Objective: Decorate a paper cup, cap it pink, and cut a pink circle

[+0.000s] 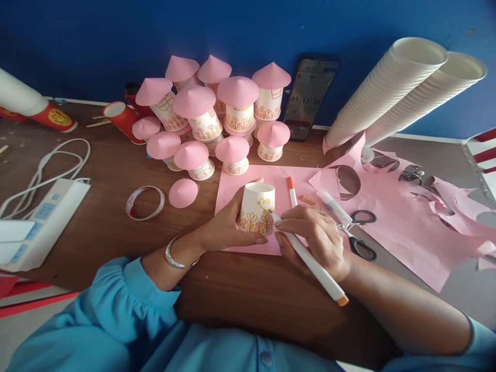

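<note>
My shirt lies at six o'clock. My right hand pinches a marker against the cup my left hand grips, centre. Flowers ring it; the yellow outline looks unfinished. It's unroofed; a loose cone sits at nine, roofed cups at eleven.

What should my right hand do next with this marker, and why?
Probably add a short stroke to the yellow drawing on the cup: your left hand steadies it, and your right hand holds the marker, its tip close by.
</note>
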The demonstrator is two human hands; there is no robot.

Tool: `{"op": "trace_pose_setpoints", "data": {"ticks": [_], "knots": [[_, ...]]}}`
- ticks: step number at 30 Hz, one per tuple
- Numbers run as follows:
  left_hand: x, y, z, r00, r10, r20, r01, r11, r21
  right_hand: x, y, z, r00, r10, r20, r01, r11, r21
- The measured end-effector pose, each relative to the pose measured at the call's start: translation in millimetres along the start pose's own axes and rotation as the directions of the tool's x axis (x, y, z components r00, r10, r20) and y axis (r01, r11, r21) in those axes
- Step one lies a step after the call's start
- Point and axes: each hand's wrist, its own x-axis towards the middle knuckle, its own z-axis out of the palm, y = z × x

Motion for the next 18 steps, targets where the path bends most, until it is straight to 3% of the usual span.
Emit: {"op": "trace_pose_setpoints", "data": {"ticks": [8, 18], "knots": [[0.1, 2.5, 3.2, 0.999, -0.02, -0.047, 0.024, 0.994, 0.104, -1.1, 0.2, 2.0, 1.0, 0.009, -0.026, -0.009, 1.0, -0.019], [1.4, 0.3, 4.6, 0.997, 0.042, -0.072, -0.027, 0.981, 0.195, 0.0, 0.3, 1.0, 1.0, 0.005, -0.008, -0.005, 1.0, -0.007]]}}
